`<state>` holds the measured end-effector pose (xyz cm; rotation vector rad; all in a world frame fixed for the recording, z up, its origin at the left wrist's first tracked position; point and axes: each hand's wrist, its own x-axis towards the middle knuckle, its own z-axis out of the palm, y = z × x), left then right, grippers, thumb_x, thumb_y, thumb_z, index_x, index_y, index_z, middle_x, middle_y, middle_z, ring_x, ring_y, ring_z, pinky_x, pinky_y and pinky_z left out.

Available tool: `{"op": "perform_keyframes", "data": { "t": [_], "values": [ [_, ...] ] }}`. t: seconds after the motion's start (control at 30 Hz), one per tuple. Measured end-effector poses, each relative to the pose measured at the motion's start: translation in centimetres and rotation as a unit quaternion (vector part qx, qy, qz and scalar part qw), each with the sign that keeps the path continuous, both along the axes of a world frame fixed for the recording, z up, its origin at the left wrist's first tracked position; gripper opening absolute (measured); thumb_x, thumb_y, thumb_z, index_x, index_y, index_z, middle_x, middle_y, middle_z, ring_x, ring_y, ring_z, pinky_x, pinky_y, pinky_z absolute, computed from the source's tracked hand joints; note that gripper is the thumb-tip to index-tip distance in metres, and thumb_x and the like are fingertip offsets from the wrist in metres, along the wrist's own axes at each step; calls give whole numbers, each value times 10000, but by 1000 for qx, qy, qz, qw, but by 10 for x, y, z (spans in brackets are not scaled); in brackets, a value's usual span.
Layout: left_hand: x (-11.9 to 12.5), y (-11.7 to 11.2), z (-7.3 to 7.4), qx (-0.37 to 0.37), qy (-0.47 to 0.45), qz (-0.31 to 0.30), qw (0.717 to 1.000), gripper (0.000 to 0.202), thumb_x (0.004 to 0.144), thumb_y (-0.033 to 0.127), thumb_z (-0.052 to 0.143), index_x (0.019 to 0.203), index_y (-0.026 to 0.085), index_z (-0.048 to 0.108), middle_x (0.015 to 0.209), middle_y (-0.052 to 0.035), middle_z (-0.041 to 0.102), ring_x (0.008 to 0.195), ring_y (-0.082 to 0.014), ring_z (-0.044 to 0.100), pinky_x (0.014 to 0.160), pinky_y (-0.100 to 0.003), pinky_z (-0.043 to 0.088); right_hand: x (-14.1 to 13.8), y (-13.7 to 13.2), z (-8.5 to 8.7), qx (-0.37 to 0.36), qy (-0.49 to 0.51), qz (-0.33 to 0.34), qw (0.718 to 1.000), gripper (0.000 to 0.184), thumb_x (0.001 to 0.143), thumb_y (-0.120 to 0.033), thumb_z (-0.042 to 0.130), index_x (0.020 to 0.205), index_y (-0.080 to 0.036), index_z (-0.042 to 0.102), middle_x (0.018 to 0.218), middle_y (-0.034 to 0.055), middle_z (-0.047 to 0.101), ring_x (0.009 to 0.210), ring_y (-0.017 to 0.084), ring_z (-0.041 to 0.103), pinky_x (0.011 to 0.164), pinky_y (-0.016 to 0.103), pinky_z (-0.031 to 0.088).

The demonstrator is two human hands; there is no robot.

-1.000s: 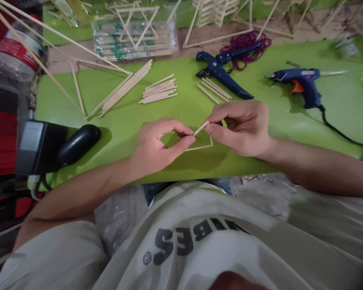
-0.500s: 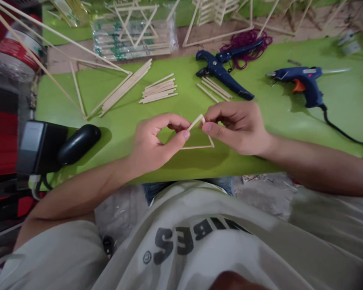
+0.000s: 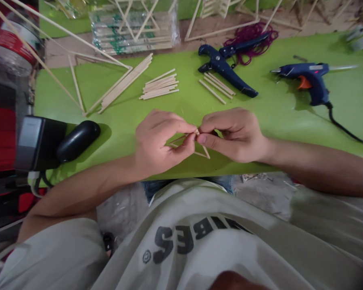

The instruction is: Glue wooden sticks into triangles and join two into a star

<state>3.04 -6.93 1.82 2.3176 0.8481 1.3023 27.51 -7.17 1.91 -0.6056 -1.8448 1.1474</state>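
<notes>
Small stick frame [image 3: 206, 151] held over the green worktop [image 3: 117, 127], on the wearer's side of the blue cutter [image 3: 228, 73], which serves as landmark throughout. The left hand [image 3: 163, 139] and the right hand [image 3: 237, 135] each pinch it between thumb and forefinger, fingertips nearly meeting at one end; one angled corner shows below, while the rest is partly hidden by the fingers. Judged by its thin wooden sticks, the frame should be very light, stiff along each length and weakest at its joints, best taken close to a corner with little pressure. Surroundings: loose sticks [image 3: 212, 92] lie beside the cutter's handle, their upper ends close against it; a short-stick pile [image 3: 160, 85] and, farther out, a long-stick bundle [image 3: 125, 84] lie left of it; a large stick frame [image 3: 76, 84] spreads beyond these, its thin members obstructing that side. Right of the cutter lies a glue gun [image 3: 305, 71], its nozzle towards the cutter and its cable trailing; purple cord [image 3: 269, 40] is bunched behind the cutter
</notes>
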Motion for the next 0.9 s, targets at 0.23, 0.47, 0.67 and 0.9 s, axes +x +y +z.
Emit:
{"op": "perform_keyframes", "data": {
  "t": [0.23,0.47,0.67,0.9],
  "values": [
    [-1,1,1,-77,12,-18,997,185,1039,371,834,878,311,764,836,-22,834,758,-217,773,793,-444,641,0,0,5,1,-19,6,1000,411,1140,-516,847,854,-230,771,726,-8,611,637,113,523,596,311,410],
    [-1,0,1,-93,42,-6,995,213,1027,386,809,832,313,761,806,-23,827,736,-219,765,802,-449,664,1,1,9,-24,-33,18,999,471,1132,-534,851,791,-236,721,706,0,591,630,123,508,616,329,401],
    [-1,0,3,-110,30,-18,993,190,1044,402,840,878,315,807,864,-38,862,771,-230,798,830,-450,676,2,0,8,-21,-39,4,999,420,1131,-514,855,834,-238,749,710,-10,594,617,115,479,587,327,387],
    [-8,-3,11,-188,14,-7,982,178,1104,483,835,1045,351,938,975,-46,916,826,-232,832,814,-415,701,7,0,5,-43,-20,7,999,342,1088,-456,927,911,-212,764,734,-39,623,612,88,460,538,291,368]
  ]
}}
